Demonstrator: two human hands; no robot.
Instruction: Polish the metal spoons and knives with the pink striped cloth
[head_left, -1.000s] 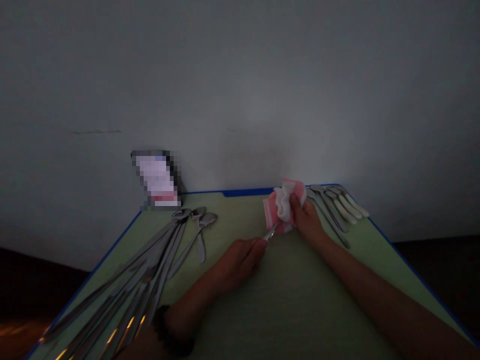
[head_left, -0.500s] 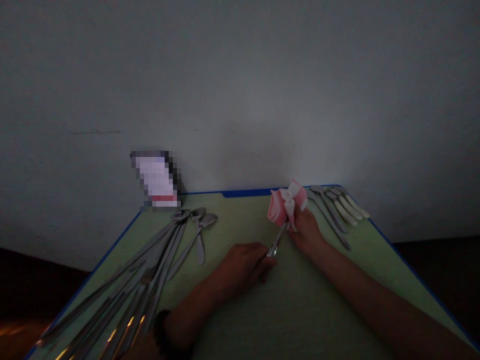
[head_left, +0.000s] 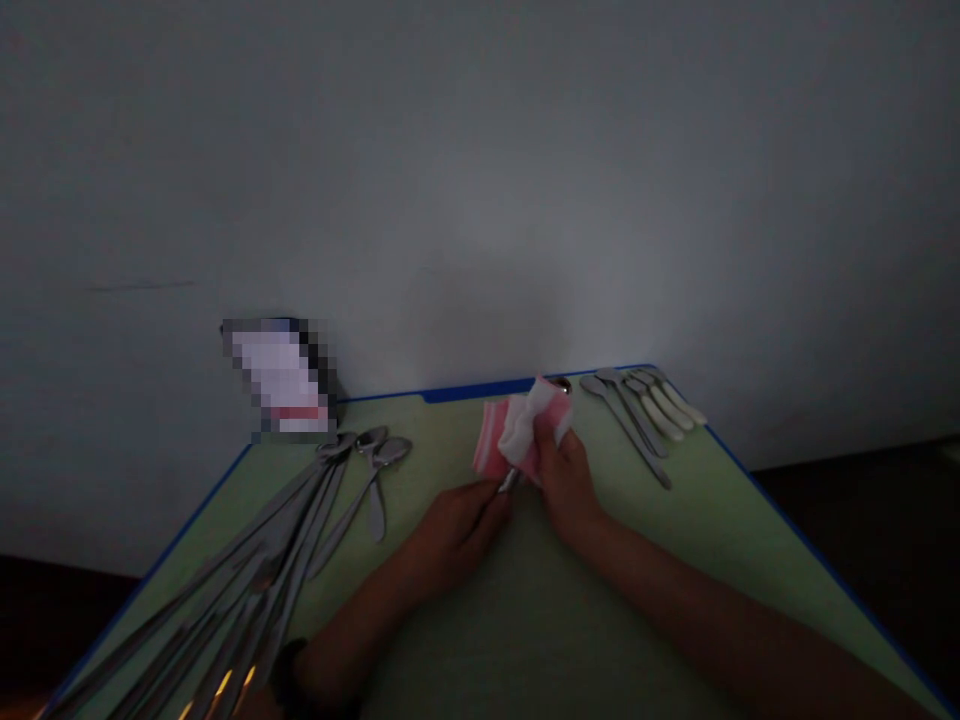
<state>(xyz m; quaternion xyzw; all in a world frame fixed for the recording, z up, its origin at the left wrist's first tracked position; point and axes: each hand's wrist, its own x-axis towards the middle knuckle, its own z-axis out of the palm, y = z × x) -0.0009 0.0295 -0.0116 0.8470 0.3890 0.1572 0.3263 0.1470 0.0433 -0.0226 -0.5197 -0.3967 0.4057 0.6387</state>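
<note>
Fanning across the near left of the counter (head_left: 750, 540), long-handled utensils (head_left: 259, 572) lie with handles toward the person, perhaps for easy pick-up. Beyond, the left hand (head_left: 466, 525) grips a metal utensil (head_left: 510, 480) above the counter's middle, apparently steadying it; crossed spoons (head_left: 377, 500) rest to the left. The right hand (head_left: 568, 482) is closed on a pink-and-white cloth (head_left: 517, 432) that the utensil runs into, likely so fabric bears on the metal. Farther right, metal spoons (head_left: 631, 425) and white-handled utensils (head_left: 664, 408) lie roughly parallel, seemingly grouped deliberately. A pixelated phone-like device (head_left: 274, 370) stands tilted by the wall (head_left: 480, 180), presumably for viewing.
</note>
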